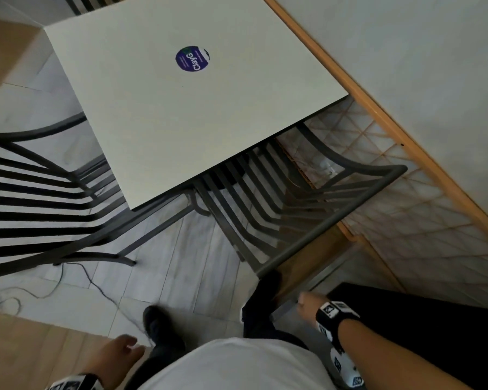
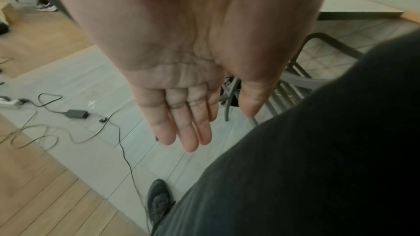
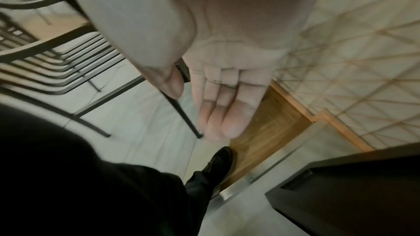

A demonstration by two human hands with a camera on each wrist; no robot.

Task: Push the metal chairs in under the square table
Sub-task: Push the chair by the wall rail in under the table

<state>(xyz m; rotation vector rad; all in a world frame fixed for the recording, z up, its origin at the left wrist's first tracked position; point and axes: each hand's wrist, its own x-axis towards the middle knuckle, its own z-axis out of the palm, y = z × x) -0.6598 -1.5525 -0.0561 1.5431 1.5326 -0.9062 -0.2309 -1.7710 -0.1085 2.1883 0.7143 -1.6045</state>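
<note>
A white square table (image 1: 181, 114) with a round purple sticker fills the upper middle of the head view. One dark slatted metal chair (image 1: 330, 209) sits at the table's near right side, its seat partly under the top. A second metal chair (image 1: 40, 204) stands at the left, its seat mostly outside the table edge. My left hand (image 1: 121, 353) hangs by my thigh with straight relaxed fingers (image 2: 188, 132), holding nothing. My right hand (image 1: 307, 302) hangs low, behind the right chair's backrest, fingers (image 3: 222, 114) loosely extended and empty.
Loose cables (image 2: 79, 132) and a power adapter (image 2: 77, 113) lie on the pale floor tiles at my left. A wood-framed lattice screen (image 1: 406, 192) runs along the right. A dark cabinet (image 3: 354, 195) stands at my right. My shoes (image 1: 158, 325) are on the floor.
</note>
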